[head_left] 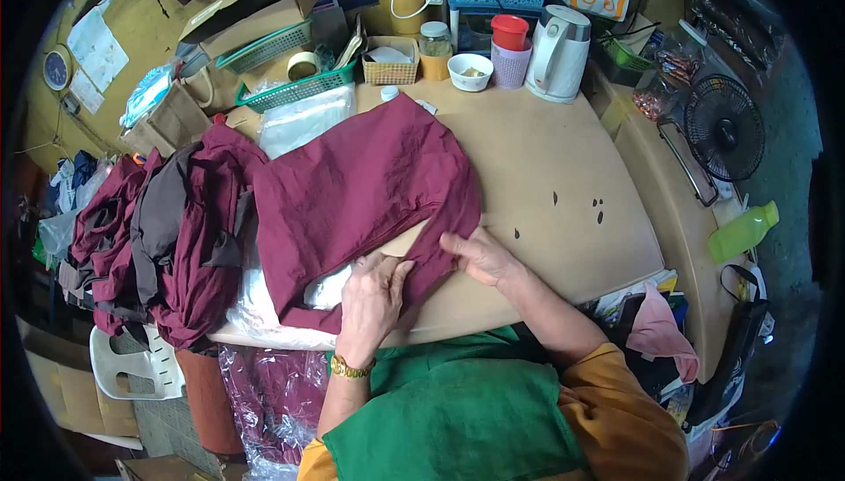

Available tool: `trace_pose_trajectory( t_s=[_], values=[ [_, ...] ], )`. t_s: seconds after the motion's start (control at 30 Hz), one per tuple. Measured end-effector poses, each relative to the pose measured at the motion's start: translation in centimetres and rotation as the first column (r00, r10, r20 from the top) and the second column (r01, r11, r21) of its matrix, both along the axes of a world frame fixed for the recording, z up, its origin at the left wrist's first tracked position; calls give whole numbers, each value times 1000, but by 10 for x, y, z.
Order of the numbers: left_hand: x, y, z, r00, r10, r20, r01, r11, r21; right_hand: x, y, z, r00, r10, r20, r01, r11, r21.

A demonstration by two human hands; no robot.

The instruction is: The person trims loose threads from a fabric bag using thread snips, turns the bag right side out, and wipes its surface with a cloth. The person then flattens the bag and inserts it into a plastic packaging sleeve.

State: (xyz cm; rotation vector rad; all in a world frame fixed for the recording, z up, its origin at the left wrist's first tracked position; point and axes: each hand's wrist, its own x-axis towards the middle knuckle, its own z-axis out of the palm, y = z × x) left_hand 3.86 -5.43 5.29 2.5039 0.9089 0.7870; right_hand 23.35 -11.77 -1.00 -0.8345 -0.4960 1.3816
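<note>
Maroon crinkled-fabric garment (361,186); left hand (373,292) on it, fingers curled; right hand (482,257) apart, thumb extended; both grips unclear.

- A maroon garment (361,186), thin plain cloth, softly wrinkled
- It lies spread on the tan tabletop (546,155), left of the middle, its near side close to the front edge
- The broad panel slants, its far end rounded
- A narrower strip runs along the near side; between strip and panel a long gap shows the surface beneath
</note>
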Motion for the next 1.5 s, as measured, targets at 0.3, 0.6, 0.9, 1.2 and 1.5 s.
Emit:
trace_pose_trajectory(
  t_s=[0.3,0.6,0.9,1.2,1.5],
  values=[
    [-5,0,7,1000,2,-10,-4,982,-186,12,11,-19,966,-258,-29,259,956,135],
    [3,-1,7,1000,15,25,-9,970,-243,24,15,1,988,-89,-126,94,995,36],
    [-11,7,0,984,-51,171,52,999,4,5,10,1,999,43,-20,-44,999,-21],
    [-17,10,-5,995,20,102,-5,989,-149,8,20,-22,929,-296,221,263,950,166],
    [13,9,-11,987,46,155,-19,985,-171,-17,-6,2,979,188,72,-176,973,-151]
  ],
)
